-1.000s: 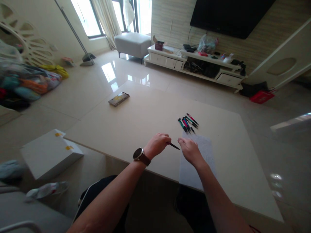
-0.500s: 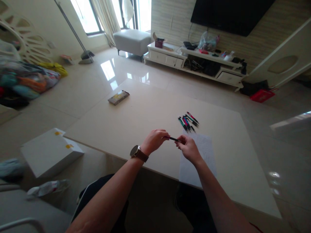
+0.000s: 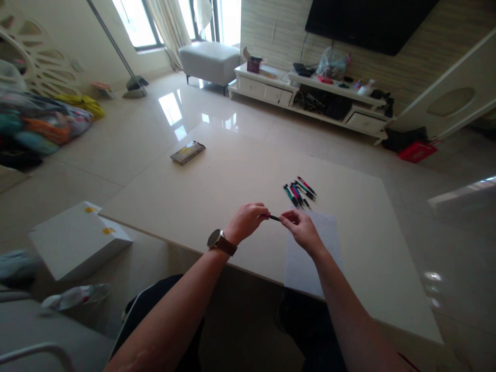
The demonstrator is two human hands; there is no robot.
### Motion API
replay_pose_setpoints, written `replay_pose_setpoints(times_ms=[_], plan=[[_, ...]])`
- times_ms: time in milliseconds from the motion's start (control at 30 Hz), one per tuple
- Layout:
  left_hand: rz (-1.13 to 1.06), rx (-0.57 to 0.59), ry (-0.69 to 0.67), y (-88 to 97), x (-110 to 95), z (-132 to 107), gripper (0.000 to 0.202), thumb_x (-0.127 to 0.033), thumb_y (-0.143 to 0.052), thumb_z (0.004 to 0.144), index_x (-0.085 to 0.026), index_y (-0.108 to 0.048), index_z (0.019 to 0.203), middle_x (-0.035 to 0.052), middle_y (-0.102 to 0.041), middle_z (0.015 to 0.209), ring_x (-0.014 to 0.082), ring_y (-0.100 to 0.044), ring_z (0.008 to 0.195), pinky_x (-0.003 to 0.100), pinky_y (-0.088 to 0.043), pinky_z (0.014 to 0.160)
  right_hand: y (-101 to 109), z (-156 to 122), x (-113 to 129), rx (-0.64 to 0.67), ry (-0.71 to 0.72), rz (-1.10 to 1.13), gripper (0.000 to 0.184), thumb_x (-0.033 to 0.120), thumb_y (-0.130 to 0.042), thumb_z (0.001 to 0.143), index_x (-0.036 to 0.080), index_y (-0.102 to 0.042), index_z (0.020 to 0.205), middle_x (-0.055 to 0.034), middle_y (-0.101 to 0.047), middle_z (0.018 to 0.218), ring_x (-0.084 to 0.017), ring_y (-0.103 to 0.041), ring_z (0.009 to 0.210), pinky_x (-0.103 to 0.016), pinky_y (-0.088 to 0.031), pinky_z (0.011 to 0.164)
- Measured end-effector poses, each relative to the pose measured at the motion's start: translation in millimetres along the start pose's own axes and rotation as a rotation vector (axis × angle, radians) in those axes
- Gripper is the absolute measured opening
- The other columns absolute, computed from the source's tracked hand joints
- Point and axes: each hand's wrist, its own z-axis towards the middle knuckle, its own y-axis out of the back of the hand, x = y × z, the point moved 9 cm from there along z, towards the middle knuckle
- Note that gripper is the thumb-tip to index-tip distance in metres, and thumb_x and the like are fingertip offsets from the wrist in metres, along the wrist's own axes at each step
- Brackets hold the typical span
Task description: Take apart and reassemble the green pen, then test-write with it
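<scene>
Between my two hands a dark pen [image 3: 274, 218] is held level above the table [image 3: 240, 175]. My left hand [image 3: 248, 219], with a watch [image 3: 215, 238] on its wrist, is closed around the pen's left end. The fingertips of my right hand [image 3: 302, 230] pinch its right end. Below my right hand lies a sheet of paper [image 3: 304, 268] covered in faint writing or print, partly hidden by the forearm. Just beyond the paper is a loose group of several pens [image 3: 297, 194] with green, red, blue and black barrels.
A flat grey and yellow packet [image 3: 188, 153] lies near the table's far left. On the floor to the left are a white box [image 3: 77, 237] and a plastic bottle [image 3: 79, 297]. A low TV cabinet [image 3: 263, 93] stands against the far wall.
My right fingers have shifted slightly along the pen, and less of its dark barrel shows between my hands. My left hand keeps its grip. The view has tilted slightly.
</scene>
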Motion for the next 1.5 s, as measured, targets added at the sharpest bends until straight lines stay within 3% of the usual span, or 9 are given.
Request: replay_pose_setpoints(times_ms=[100, 267, 433, 600, 867, 1000, 1167, 1300, 1500], plan=[[0.035, 0.013, -0.002, -1.3, -1.5, 0.4, 0.017, -0.019, -0.059, 0.092, -0.020, -0.075, 0.088, 0.0042, -0.072, 0.089, 0.0139, -0.064, 0.079, 0.025, -0.046, 0.073, -6.1, -0.3, -4.4, 0.075, -0.033, 0.008, 0.041, 0.056, -0.056, 0.086, 0.018, -0.060, 0.073, -0.0047, -0.065, 0.064, -0.015, -0.059, 0.057, -0.030, -0.048, 0.058], [0.032, 0.011, 0.001, -0.3, -1.6, 0.5, 0.018, -0.024, -0.058, 0.094, -0.022, -0.076, 0.096, 0.0043, -0.072, 0.092, 0.0143, -0.065, 0.081, 0.026, -0.046, 0.075, 5.8, 0.1, 4.8, -0.057, 0.033, 0.004, 0.036, 0.047, -0.078, 0.066, 0.019, -0.062, 0.083, -0.0047, -0.069, 0.079, -0.017, -0.064, 0.070, -0.031, -0.052, 0.066], [0.041, 0.013, -0.002, -2.3, -0.8, 0.3, 0.018, -0.023, -0.057, 0.094, -0.022, -0.076, 0.096, 0.0044, -0.071, 0.090, 0.0141, -0.064, 0.080, 0.026, -0.045, 0.075, -3.1, 0.4, -2.2, 0.044, -0.039, 0.094, 0.034, 0.052, -0.058, 0.083, 0.018, -0.061, 0.083, -0.0041, -0.066, 0.068, -0.016, -0.061, 0.060, -0.031, -0.050, 0.060], [0.032, 0.009, -0.005, -3.6, -1.2, 0.4, 0.020, -0.025, -0.056, 0.095, -0.022, -0.075, 0.098, 0.0044, -0.072, 0.091, 0.0144, -0.064, 0.081, 0.025, -0.045, 0.075, 5.8, 0.4, 1.2, -0.039, 0.017, 0.020, 0.032, 0.042, -0.074, 0.071, 0.019, -0.063, 0.090, -0.0064, -0.070, 0.088, -0.019, -0.066, 0.077, -0.031, -0.052, 0.069], [0.051, 0.031, -0.009, -5.0, -2.8, 1.3, 0.020, -0.025, -0.056, 0.095, -0.022, -0.075, 0.098, 0.0043, -0.072, 0.092, 0.0147, -0.064, 0.082, 0.025, -0.045, 0.075, 6.6, 0.5, 3.1, -0.062, 0.030, 0.007, 0.034, 0.046, -0.075, 0.071, 0.018, -0.062, 0.087, -0.0053, -0.068, 0.082, -0.017, -0.063, 0.073, -0.030, -0.050, 0.065], [0.081, 0.051, -0.007, -7.2, -2.0, 1.0, 0.021, -0.027, -0.055, 0.096, -0.023, -0.075, 0.099, 0.0043, -0.073, 0.092, 0.0150, -0.065, 0.082, 0.026, -0.045, 0.075, 1.0, 1.8, -5.4, -0.005, -0.045, 0.090, 0.036, 0.054, -0.064, 0.080, 0.018, -0.062, 0.082, -0.0041, -0.065, 0.068, -0.016, -0.060, 0.062, -0.031, -0.049, 0.060], [0.105, 0.044, 0.021, -6.8, -2.2, 0.9, 0.023, -0.031, -0.053, 0.098, -0.023, -0.073, 0.102, 0.0045, -0.075, 0.095, 0.0160, -0.067, 0.083, 0.026, -0.044, 0.073, 4.6, -0.1, 0.9, -0.081, -0.036, 0.288, 0.043, 0.034, -0.086, 0.059, 0.020, -0.064, 0.093, -0.0038, -0.069, 0.093, -0.017, -0.065, 0.081, -0.031, -0.050, 0.074], [0.126, 0.042, 0.069, -7.3, -3.4, -0.1, 0.028, -0.038, -0.047, 0.100, -0.023, -0.070, 0.106, 0.0050, -0.076, 0.093, 0.0162, -0.068, 0.079, 0.025, -0.043, 0.069, -8.4, -1.7, -2.8, -0.060, -0.111, 0.568, 0.043, 0.033, -0.085, 0.063, 0.021, -0.066, 0.100, -0.0021, -0.069, 0.092, -0.015, -0.065, 0.085, -0.028, -0.048, 0.076], [0.139, 0.079, 0.096, -10.2, -4.5, -0.3, 0.030, -0.041, -0.045, 0.100, -0.024, -0.070, 0.103, 0.0039, -0.075, 0.086, 0.0166, -0.067, 0.076, 0.025, -0.041, 0.066, -17.4, -0.5, -6.6, -0.080, -0.108, 0.551, 0.036, 0.044, -0.080, 0.069, 0.018, -0.069, 0.091, -0.0031, -0.071, 0.078, -0.016, -0.067, 0.076, -0.029, -0.049, 0.072]])
